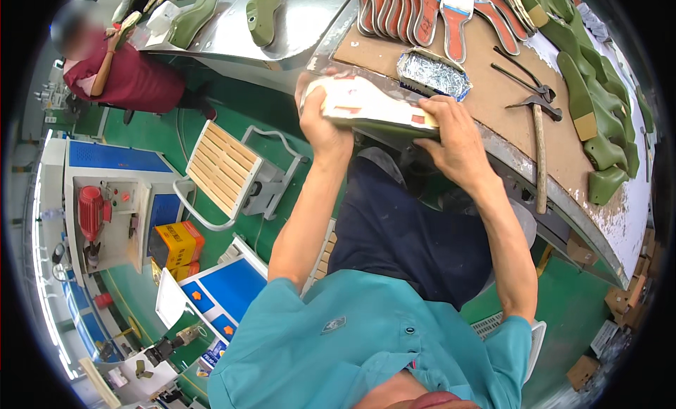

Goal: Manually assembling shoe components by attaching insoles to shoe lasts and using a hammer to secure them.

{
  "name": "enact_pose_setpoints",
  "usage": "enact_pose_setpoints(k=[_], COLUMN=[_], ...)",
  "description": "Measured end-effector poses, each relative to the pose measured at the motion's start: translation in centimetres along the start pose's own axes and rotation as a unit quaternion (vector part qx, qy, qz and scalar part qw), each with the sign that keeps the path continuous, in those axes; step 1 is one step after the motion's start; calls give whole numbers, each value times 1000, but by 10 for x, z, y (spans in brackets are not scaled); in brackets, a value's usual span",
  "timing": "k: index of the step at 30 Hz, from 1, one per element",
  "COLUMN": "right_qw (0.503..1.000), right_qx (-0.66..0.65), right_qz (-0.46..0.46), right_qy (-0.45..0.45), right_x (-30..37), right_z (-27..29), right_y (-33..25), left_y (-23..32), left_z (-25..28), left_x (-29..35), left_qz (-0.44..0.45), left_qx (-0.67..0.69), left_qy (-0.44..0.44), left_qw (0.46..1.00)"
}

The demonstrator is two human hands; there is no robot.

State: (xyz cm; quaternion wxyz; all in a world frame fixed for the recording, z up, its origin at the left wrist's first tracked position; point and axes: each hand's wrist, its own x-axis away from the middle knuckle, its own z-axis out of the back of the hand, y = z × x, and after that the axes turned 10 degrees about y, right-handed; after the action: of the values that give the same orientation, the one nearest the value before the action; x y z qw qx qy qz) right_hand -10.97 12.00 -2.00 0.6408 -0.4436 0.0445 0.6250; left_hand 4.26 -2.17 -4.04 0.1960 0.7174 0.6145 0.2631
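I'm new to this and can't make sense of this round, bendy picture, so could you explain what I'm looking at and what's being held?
There's no machine arm here: a person's bare hands do the work. A wide fisheye camera on their head looks down, so straight edges bend. The left hand and right hand hold a foot-shaped block by its ends, pale above and green below. On the workbench lie a hammer, pincers, an open box of shiny bits, reddish sole-shaped pieces and green foot forms. At upper left is someone else, a person in dark red.
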Motion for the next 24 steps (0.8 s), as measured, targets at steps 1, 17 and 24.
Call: enact_pose_setpoints(k=[1,17,24], right_qw=[1000,997,994], right_qx=[26,65,98], right_qz=[4,-15,-35], right_qy=[-9,39,36], right_x=[1,33,35], right_z=[-1,-25,-21], right_y=[-2,-4,-8], left_y=[0,-72,-76], left_z=[10,-92,-96], left_x=[0,-55,-53], left_qz=[11,-226,-215], left_qx=[-4,-717,-712], left_qy=[21,-489,-470], left_qw=[1000,443,475])
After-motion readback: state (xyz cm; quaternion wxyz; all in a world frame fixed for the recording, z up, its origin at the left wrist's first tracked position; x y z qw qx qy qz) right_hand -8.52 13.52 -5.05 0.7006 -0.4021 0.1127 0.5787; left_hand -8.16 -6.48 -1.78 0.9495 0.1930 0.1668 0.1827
